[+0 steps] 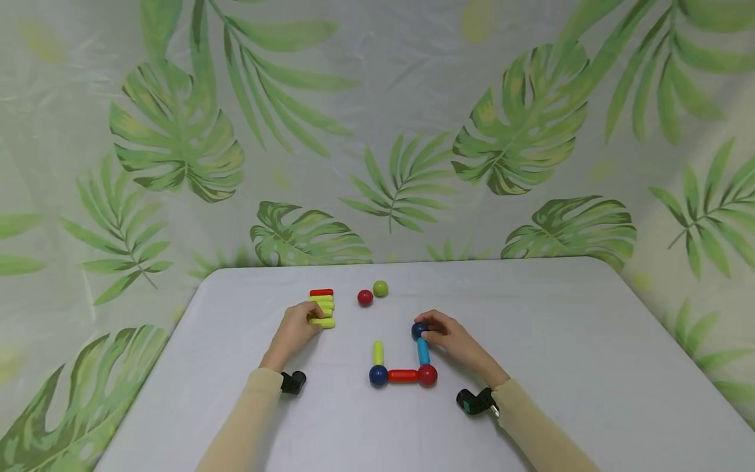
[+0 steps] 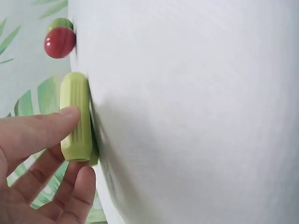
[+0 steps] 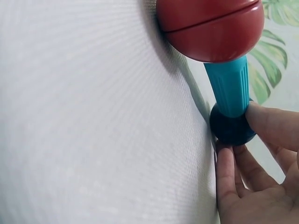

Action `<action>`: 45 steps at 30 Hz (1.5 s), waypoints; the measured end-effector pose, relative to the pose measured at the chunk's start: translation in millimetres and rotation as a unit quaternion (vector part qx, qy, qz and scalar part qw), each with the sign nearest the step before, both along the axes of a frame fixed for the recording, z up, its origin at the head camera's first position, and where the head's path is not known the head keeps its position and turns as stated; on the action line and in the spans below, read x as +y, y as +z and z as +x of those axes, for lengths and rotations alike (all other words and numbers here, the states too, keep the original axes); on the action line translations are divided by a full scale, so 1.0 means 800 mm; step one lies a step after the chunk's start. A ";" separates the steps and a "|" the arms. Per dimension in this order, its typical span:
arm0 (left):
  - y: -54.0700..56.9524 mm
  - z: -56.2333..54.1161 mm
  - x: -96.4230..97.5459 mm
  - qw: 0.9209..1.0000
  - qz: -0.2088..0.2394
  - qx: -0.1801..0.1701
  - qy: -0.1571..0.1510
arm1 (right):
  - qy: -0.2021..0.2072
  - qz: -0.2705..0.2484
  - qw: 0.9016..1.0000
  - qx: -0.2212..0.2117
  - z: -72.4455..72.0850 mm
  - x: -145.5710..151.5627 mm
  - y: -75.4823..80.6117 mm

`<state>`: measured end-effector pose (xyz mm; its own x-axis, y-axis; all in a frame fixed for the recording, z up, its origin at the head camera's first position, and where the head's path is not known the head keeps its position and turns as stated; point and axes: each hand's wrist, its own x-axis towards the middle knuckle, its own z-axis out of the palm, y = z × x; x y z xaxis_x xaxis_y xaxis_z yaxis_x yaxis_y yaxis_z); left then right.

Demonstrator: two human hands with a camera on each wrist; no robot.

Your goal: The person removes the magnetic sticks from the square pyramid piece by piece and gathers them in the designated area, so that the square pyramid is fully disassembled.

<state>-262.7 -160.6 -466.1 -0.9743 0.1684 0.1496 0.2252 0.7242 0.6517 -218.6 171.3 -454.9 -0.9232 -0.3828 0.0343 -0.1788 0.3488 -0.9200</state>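
In the head view my left hand [image 1: 295, 329] is at the near end of a stack of yellow-green rods. It holds the nearest yellow-green rod [image 2: 77, 140], the thumb lying on its ribbed side and the fingers behind it. My right hand [image 1: 454, 337] pinches a dark blue ball [image 3: 229, 131] between thumb and fingers. That ball sits at the far end of a blue rod [image 1: 423, 352]. The blue rod runs to a red ball [image 1: 427, 375], from which a red rod [image 1: 403, 375] leads left to another dark blue ball [image 1: 379, 375]. A yellow-green rod [image 1: 378, 353] points away from that ball.
Beyond the left hand, a red rod [image 1: 321, 292] lies at the back of the row of yellow-green rods. A loose red ball [image 1: 365, 298] and a green ball [image 1: 380, 288] are side by side near the back of the white table [image 1: 560, 328]. A leaf-patterned cloth [image 1: 413, 98] hangs behind.
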 end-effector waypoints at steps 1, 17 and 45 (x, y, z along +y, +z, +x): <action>-0.001 -0.001 -0.002 1.000 -0.007 0.001 0.005 | 0.002 -0.002 1.000 0.000 0.000 0.000 0.000; -0.001 0.025 0.059 0.961 0.057 -0.088 -0.256 | -0.009 0.005 1.000 0.002 -0.009 0.002 -0.016; -0.008 0.024 -0.013 0.988 0.116 -0.039 0.094 | -0.014 0.008 1.000 0.003 -0.022 0.010 -0.043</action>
<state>-243.8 -171.3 -472.3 -0.9951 -0.0465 0.0868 0.0441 0.5769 0.8156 -236.5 179.2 -489.6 -0.9332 -0.3576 0.0344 -0.1746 0.3676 -0.9135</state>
